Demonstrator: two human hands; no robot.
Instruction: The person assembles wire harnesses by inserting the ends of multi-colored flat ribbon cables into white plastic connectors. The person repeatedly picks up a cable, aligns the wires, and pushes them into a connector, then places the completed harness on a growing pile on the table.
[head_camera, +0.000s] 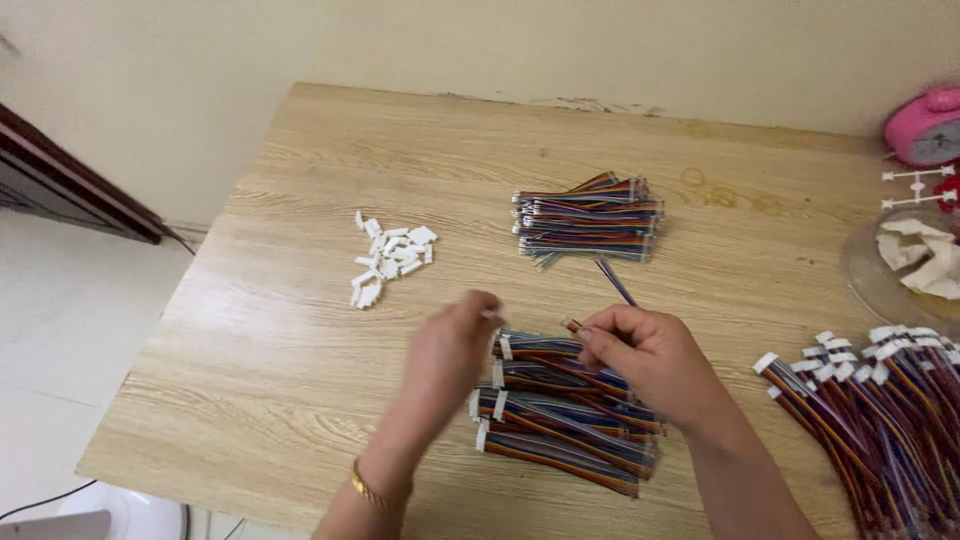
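Left hand (455, 345): bare, no rings visible; thin gold bracelet (368, 490) at the wrist. Right hand (650, 360): bare, no jewellery visible. Forearms: uncovered, no sleeves in view.

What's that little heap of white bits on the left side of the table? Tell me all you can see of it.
The heap of white pieces is a loose scatter of small, blocky bits that look like plastic, lying at odd angles on the wooden table. A few stray off its upper and lower edges. It sits left of the far wire bundle; no hand touches it.
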